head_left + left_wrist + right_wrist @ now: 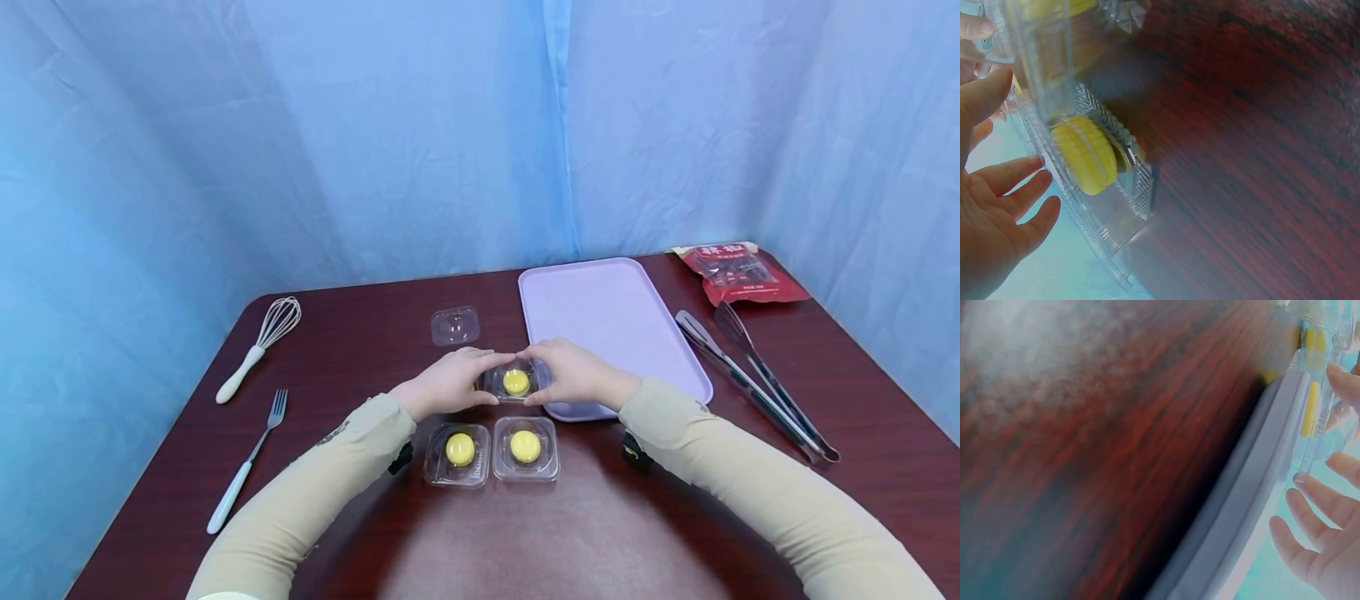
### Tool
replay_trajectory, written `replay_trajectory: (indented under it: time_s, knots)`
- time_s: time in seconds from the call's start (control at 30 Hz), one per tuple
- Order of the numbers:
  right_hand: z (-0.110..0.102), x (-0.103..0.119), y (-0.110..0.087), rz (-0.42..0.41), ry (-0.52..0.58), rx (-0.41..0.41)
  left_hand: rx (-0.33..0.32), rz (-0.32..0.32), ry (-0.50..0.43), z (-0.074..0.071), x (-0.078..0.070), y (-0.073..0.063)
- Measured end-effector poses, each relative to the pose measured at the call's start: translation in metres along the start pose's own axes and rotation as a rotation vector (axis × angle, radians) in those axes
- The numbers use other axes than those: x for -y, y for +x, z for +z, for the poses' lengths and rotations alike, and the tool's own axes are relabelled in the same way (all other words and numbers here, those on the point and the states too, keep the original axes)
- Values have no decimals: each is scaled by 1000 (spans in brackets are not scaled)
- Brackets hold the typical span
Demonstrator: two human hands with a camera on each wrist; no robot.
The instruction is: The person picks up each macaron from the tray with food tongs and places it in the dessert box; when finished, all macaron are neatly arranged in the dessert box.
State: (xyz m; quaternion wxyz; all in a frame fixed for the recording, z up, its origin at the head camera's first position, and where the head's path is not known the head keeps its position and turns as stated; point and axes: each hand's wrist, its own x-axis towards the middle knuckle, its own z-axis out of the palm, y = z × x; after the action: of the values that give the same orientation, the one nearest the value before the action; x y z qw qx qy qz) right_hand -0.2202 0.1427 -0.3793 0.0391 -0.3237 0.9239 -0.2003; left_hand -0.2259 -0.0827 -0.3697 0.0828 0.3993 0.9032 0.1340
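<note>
Both hands hold a clear plastic macaron box (pixel 500 393) from opposite sides, with a yellow macaron (pixel 516 382) showing inside it. My left hand (pixel 456 382) has fingers at the far edge and thumb at the near edge; my right hand (pixel 573 375) mirrors it. Part of another box with yellow in it is hidden under the left hand. In the left wrist view a boxed macaron (pixel 1085 153) lies beside the left fingers (pixel 1029 187). Two more clear boxes, the left one (pixel 438 477) and the right one (pixel 526 473), each hold a yellow macaron nearer me.
A clear lid (pixel 455 326) lies behind the left hand. A lilac tray (pixel 600 308) extends behind the right hand, its edge close to the held box. Metal tongs (pixel 757 383) and a red packet (pixel 742 273) lie right; a whisk (pixel 258 346) and fork (pixel 251 458) lie left.
</note>
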Motion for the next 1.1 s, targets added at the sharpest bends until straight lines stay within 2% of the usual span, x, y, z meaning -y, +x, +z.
replay_trajectory:
  time_s: [0.27,0.57,0.8,1.1]
  knots:
    - [-1,2,1,-10,-25,-2,1,-3,7,1,3,1]
    - [-4,6,3,-3,-48,8,17,-33,-38,2,4,1]
    - [-4,6,3,10,-44,16,-13,20,11,3,4,0]
    - [-1,3,2,17,-34,1,-10,24,2,3,3,0]
